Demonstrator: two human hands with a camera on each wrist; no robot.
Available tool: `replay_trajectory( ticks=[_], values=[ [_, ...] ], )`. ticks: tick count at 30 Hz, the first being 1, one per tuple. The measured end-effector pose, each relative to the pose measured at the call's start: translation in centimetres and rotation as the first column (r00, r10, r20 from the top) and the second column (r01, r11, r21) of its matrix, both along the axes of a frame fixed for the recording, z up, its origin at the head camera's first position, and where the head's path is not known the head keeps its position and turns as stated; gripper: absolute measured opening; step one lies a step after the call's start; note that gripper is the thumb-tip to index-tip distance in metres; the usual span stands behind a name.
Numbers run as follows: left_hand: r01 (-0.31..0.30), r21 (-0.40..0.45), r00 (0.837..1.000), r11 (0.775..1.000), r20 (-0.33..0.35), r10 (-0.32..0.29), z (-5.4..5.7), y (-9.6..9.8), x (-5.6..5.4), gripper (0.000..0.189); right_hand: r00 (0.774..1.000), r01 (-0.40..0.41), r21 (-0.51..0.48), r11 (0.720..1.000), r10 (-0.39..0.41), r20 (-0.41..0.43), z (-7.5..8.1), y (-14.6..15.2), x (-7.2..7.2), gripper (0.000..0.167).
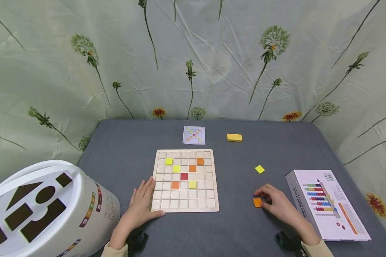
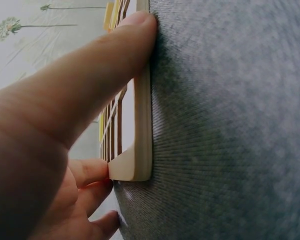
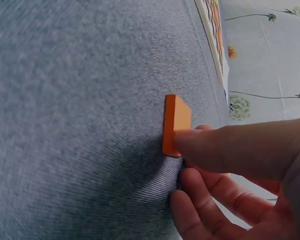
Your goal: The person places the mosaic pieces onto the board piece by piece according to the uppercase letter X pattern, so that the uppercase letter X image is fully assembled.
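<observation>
A wooden grid board (image 1: 184, 207) lies on the table with yellow, orange and red square tiles in some of its cells. At its near left corner rests my left hand (image 1: 140, 203), fingers straight along the left side and thumb on the near edge. In the left wrist view the thumb (image 2: 85, 80) lies against the rim. To the right, my right hand (image 1: 278, 205) pinches an orange square tile (image 1: 257, 202) between thumb and index finger. The right wrist view shows this orange tile (image 3: 181, 117) low at the cloth. A loose yellow tile (image 1: 259, 169) lies beyond that hand.
A printed pattern card (image 1: 193, 135) and a yellow block or stack (image 1: 234, 137) lie behind the board. At the right is a white box (image 1: 331, 205) with an abacus picture. A large white bucket (image 1: 96, 214) stands at the left. A dandelion-print curtain (image 1: 212, 71) hangs behind.
</observation>
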State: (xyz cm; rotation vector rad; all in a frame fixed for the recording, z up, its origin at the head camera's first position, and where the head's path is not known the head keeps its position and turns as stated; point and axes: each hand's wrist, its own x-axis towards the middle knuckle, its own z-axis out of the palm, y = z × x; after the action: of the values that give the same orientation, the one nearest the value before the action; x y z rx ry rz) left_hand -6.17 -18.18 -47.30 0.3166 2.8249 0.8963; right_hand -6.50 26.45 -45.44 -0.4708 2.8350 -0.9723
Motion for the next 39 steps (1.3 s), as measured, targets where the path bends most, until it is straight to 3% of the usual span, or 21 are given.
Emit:
replay_trajectory(
  ticks=[11,19,29,34,39],
  values=[
    [-0.003,0.001,1.0,1.0,-0.004,0.003,-0.1,0.0,0.1,0.11,0.997,-0.071,-0.07,0.995,0.071,0.004,-0.8,-0.3,-0.4,0.028],
    [-0.01,0.0,1.0,1.0,0.0,0.01,-0.2,0.1,0.0,0.11,0.992,-0.115,-0.037,0.993,0.113,-0.052,-1.0,-2.4,-1.4,0.025],
    [-0.01,-0.001,1.0,1.0,-0.003,0.01,-0.1,0.2,-0.1,0.11,0.977,-0.211,-0.063,0.975,0.213,0.016,0.0,-10.1,-3.7,0.023],
    [-0.013,0.0,1.0,1.0,0.002,0.013,-0.1,0.2,-0.1,0.111,0.951,-0.31,-0.088,0.947,0.31,-0.015,0.0,-14.7,-4.5,0.021],
    [-0.015,-0.002,1.0,1.0,0.013,0.015,0.0,0.0,0.0,0.112,0.916,-0.401,-0.049,0.915,0.399,-0.045,0.0,-19.4,-5.1,0.019]
  ],
)
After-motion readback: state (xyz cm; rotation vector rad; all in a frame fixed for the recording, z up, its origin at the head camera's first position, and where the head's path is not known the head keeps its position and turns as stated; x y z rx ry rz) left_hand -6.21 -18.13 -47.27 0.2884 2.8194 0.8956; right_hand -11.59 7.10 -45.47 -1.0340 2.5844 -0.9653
